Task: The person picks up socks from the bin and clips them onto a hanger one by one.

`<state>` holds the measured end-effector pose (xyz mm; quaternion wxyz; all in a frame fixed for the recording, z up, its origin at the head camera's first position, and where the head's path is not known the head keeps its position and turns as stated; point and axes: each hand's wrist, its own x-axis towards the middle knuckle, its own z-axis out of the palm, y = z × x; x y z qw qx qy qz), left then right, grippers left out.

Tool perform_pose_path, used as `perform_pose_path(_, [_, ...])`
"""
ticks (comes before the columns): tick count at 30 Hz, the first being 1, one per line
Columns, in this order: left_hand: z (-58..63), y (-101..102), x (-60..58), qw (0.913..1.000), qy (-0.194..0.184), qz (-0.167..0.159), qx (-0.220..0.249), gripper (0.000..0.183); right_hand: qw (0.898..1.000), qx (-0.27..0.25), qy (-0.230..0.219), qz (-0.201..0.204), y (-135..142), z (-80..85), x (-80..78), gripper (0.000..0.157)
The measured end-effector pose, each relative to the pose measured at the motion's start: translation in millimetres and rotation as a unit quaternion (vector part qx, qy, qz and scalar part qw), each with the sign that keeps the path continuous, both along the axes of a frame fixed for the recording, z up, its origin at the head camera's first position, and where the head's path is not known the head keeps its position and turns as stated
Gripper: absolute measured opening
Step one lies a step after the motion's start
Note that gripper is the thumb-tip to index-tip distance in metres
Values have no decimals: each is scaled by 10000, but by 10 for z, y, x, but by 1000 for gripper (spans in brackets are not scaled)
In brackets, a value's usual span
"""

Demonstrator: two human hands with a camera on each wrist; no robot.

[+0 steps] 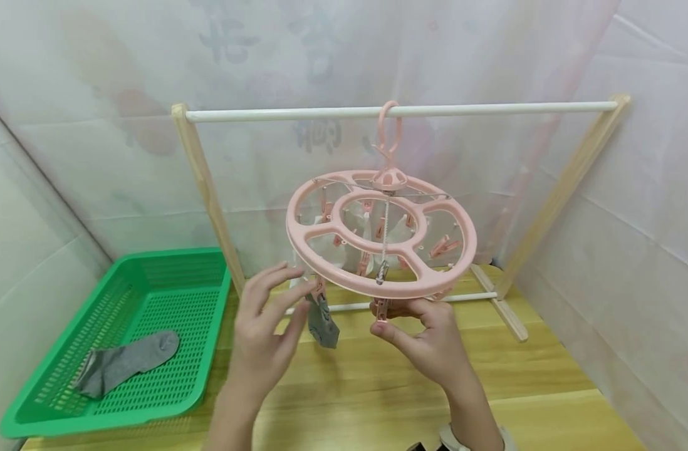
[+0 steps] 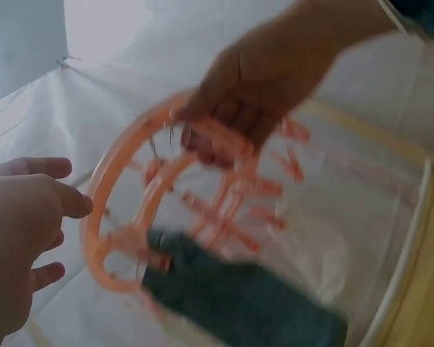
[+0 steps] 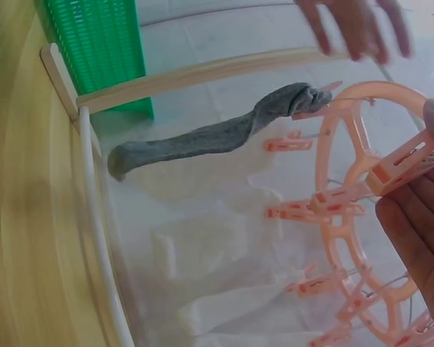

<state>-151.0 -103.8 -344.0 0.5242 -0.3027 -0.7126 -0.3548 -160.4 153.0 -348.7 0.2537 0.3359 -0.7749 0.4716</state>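
Observation:
A pink round clip hanger (image 1: 431, 279) hangs by its hook from a white rod. My right hand (image 1: 431, 341) pinches one of its pink clips (image 1: 381, 309) between thumb and fingers at the near edge of the ring. Clipped at the ring's near left is a grey sock (image 1: 323, 326), which dangles full length in the right wrist view. Beside that sock my left hand (image 1: 265, 329) is raised with its fingers spread and loosely bent, holding nothing. In the left wrist view its fingertips come close to the ring; whether they touch it cannot be told.
To the left, a green basket (image 1: 211, 351) contains another grey sock (image 1: 132, 363). The white rod (image 1: 282, 114) spans a wooden-legged rack on the wood-grain table (image 1: 378, 401). Pale items hang behind the ring among several clips. White sheeting (image 1: 631, 188) surrounds the table.

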Motion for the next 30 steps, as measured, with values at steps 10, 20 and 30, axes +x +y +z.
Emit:
perform_pose_path(10, [-211, -1315, 176, 9720, -1105, 1820, -990, 51, 9998, -21, 143, 110, -59, 27, -21, 36])
perform_pose_path(20, [-459, -2232, 430, 8951, -2506, 3063, -2052, 43, 9999, -15, 107, 92, -50, 50, 11, 37])
perform_pose_path(30, [-502, -2567, 243, 7879, -4603, 3102, -2667, 33, 9999, -42, 156, 22, -16, 28, 18, 37])
